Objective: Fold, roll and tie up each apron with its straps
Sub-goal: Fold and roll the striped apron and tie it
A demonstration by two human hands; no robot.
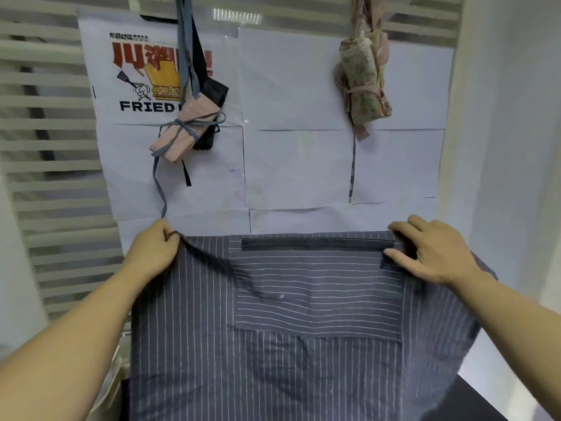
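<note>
A grey apron [273, 360] with thin white stripes and a sewn-on pocket is stretched out flat in front of me. My left hand [153, 249] pinches its far left corner with curled fingers. My right hand [431, 250] grips the far right corner, thumb on the cloth and fingers over the edge. A thin striped strap [352, 171] hangs down the wall above the apron's right side. On the wall hang rolled, tied aprons: a pink one [185, 132] with a black one [211, 113] behind it at the left, and a floral one [364, 83] at the right.
White paper sheets [297, 165] and a poster reading FRIED [133, 71] cover the wall behind. Slatted blinds [51, 147] fill the left side. A white wall [510, 147] stands at the right. A dark surface [485, 402] shows at the lower right.
</note>
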